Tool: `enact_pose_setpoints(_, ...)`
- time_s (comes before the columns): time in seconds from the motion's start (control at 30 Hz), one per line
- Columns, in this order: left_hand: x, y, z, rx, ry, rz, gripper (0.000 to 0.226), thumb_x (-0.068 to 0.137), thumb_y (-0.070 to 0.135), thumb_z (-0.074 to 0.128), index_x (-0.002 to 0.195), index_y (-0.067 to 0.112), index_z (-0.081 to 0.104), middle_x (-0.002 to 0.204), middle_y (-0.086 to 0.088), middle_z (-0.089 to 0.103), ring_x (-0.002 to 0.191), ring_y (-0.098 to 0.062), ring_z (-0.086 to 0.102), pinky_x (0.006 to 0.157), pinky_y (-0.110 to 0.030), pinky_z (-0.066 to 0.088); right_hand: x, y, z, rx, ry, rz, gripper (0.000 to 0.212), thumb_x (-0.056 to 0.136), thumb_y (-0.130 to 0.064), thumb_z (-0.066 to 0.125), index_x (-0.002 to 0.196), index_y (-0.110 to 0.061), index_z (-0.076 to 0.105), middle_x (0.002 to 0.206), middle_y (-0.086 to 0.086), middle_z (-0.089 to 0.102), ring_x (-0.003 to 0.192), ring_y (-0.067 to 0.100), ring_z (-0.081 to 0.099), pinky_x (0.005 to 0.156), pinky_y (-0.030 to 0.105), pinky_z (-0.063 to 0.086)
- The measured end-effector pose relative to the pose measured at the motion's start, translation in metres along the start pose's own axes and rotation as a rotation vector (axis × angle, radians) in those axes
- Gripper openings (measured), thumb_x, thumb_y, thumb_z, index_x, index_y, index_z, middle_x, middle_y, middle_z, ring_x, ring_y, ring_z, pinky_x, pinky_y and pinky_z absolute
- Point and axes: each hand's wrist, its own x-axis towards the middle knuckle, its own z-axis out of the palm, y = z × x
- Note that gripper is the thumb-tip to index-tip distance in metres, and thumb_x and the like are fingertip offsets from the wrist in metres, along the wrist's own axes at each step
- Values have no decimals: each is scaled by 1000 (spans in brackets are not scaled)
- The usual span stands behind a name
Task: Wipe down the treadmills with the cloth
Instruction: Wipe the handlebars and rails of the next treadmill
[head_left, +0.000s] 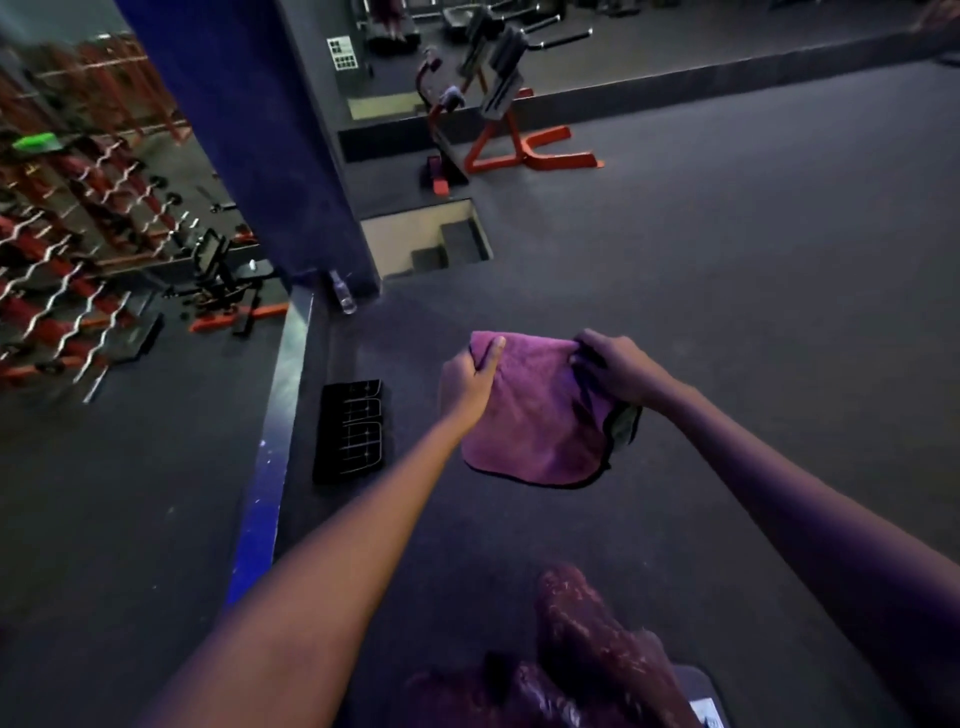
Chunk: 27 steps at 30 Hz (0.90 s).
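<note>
A purple cloth (535, 415) with a dark trim hangs spread in the air in front of me, over a dark gym floor. My left hand (470, 376) grips its upper left corner, thumb on top. My right hand (613, 366) pinches the upper right corner, where the fabric bunches and a grey underside shows. No treadmill is plainly visible near my hands; a machine in the dim far background at the top cannot be identified.
A dark blue pillar (249, 130) stands ahead left, a clear bottle (343, 293) at its base. A black grated tray (350, 431) lies by a metal floor edge (280, 415). An orange-framed rack (514, 119) and a stairwell opening (431, 239) lie ahead. Curl bars fill the left.
</note>
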Motion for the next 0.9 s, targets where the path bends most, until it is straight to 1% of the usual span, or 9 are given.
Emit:
enact_pose_setpoints(0.1,55,-15,49,-5,-14,43,51,92,42,52,76,-6,59,81,-27,65,78,-36,63,63,-38,44,36,50,10,-18,31,-14,21,92,-15,54,98,4,54,90,25,63,84,38,59,67,36,39)
enact_pose_setpoints(0.27,184,-24,180,-47,-49,90,50,92,37,54,79,-11,61,87,-32,64,84,-38,63,68,-41,43,127,179,27,-89,167,18,18,92,-20,53,92,-2,54,94,23,64,89,38,60,70,39,42)
enact_pose_setpoints(0.37,270,-30,277,-147,-55,104,45,91,34,56,75,-8,62,85,-33,65,85,-41,64,70,-45,46,189,271,39,-37,261,64,18,92,-22,54,90,-4,55,91,21,65,88,37,59,68,38,41)
enact_pose_setpoints(0.43,306,-23,321,-161,-94,94,50,91,40,56,80,-8,63,89,-33,65,89,-40,64,70,-42,46,213,317,34,-8,316,100,17,91,-20,56,88,-3,56,88,20,65,83,35,59,66,37,40)
enact_pose_setpoints(0.5,333,-4,355,-151,-161,112,58,85,51,55,83,-7,63,91,-32,66,90,-39,64,69,-40,45,228,355,24,32,346,149,17,90,-17,58,84,-1,55,83,22,64,71,29,55,64,36,37)
enact_pose_setpoints(0.57,364,30,383,-105,-237,148,52,89,45,56,81,-6,62,91,-32,65,89,-37,64,67,-39,43,246,395,-2,50,347,217,17,89,-14,59,81,0,55,79,23,63,67,18,47,62,32,33)
enact_pose_setpoints(0.63,402,72,414,-49,-323,232,44,94,35,53,80,-5,62,94,-32,65,92,-36,63,66,-38,40,270,435,-32,37,376,246,17,89,-12,60,80,1,55,77,23,62,67,16,44,61,29,29)
enact_pose_setpoints(0.77,479,141,493,-46,-420,396,48,95,36,50,89,-10,63,99,-31,65,97,-33,62,72,-38,40,308,509,-89,-19,516,325,16,88,-9,60,81,5,57,71,19,56,66,24,48,58,27,23)
enact_pose_setpoints(0.9,512,209,586,-28,-588,449,44,94,39,50,69,4,57,84,-25,65,84,-25,61,63,-33,33,304,582,-138,-82,485,485,16,90,-17,57,88,-1,57,87,21,63,81,31,58,65,31,32)
